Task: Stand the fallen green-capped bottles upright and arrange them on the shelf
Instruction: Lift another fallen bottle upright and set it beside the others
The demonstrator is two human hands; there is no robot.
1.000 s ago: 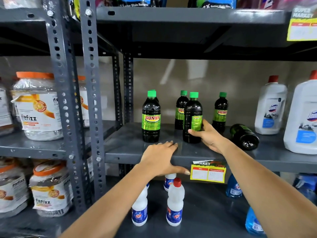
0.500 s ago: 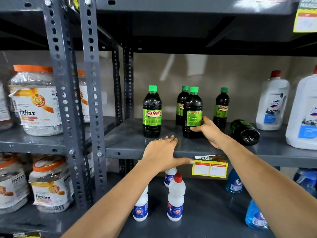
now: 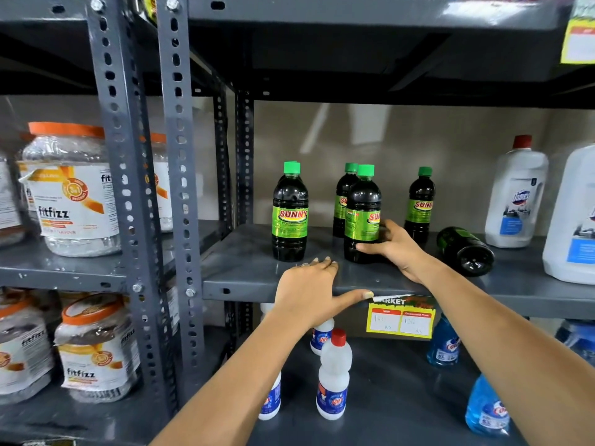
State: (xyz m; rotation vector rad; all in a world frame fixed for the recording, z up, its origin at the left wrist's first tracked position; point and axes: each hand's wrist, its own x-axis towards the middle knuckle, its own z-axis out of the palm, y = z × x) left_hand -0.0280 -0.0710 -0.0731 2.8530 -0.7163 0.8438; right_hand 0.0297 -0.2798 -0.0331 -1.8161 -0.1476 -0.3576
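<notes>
Several dark green-capped bottles with green SUNNY labels stand upright on the grey shelf (image 3: 244, 262). My right hand (image 3: 391, 249) is wrapped around the base of the front middle bottle (image 3: 362, 214). Another front bottle (image 3: 289, 214) stands to its left, and two more (image 3: 344, 194) (image 3: 420, 204) stand behind. One bottle (image 3: 465, 249) lies on its side at the right, its bottom facing me. My left hand (image 3: 309, 291) rests flat on the shelf's front edge, fingers spread, holding nothing.
Large white jugs (image 3: 515, 194) (image 3: 573, 220) stand at the right of the shelf. A yellow price tag (image 3: 399, 320) hangs on the front edge. White and blue bottles (image 3: 333, 378) stand on the lower shelf. Grey perforated uprights (image 3: 178, 188) and orange-lidded jars (image 3: 70, 191) are at left.
My right hand has turned the front middle bottle, so its SUNNY label now shows at the front right. My left hand stays on the shelf edge.
</notes>
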